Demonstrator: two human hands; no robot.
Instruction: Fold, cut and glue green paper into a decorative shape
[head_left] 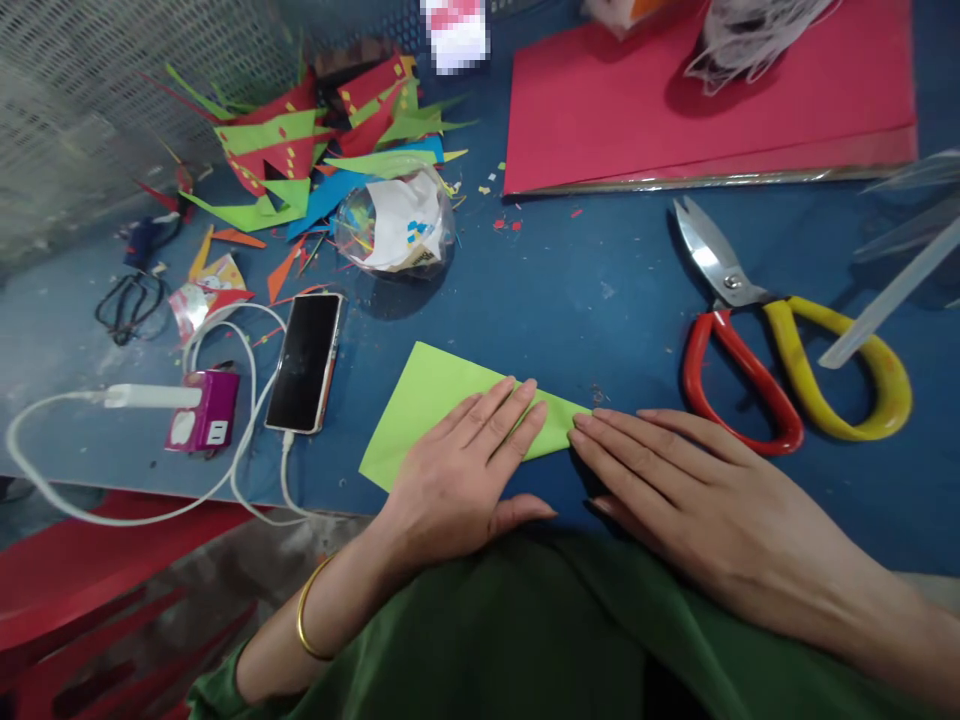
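A folded light-green paper (424,400) lies flat on the blue table, wide at its left end and narrowing to a point at the right. My left hand (465,465) rests flat on the paper's middle, fingers spread a little and thumb out to the side. My right hand (690,490) lies flat with its fingers stretched out, and its fingertips touch the paper's narrow right tip. Above my right hand are scissors (731,285) with one red and one yellow handle, blades slightly apart.
On the left lie a phone (306,360) with a white cable and a purple box (202,410). Behind are a clear scrap container (397,222), cut paper shapes (274,140) and red sheets (600,110). A red chair (97,560) stands at lower left.
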